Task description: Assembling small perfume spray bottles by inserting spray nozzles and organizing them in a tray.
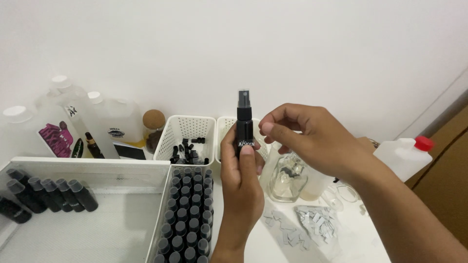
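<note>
Left hand [240,180] gripped the black spray bottle [243,127] upright for access, while right hand [312,139] hovered beside it, fingertips pinched together.

- The left hand [242,182] holds a small black spray bottle [244,127] upright, thumb across its label
- The right hand [312,136] hovers just right of the spray bottle, fingertips pinched near its neck
- Behind the spray bottle sit two white perforated baskets [185,127]; the left one holds loose black caps [187,150]
- Left of and below the spray bottle, a white tray [87,168] holds rows of dark capped bottles [189,209]
- A glass jar [287,178] stands right of the spray bottle, under the right hand
- Grey paper scraps [312,221] lie below the jar
- Large white jugs [105,119] stand far left of the spray bottle; a red-capped one [404,153] far right
</note>
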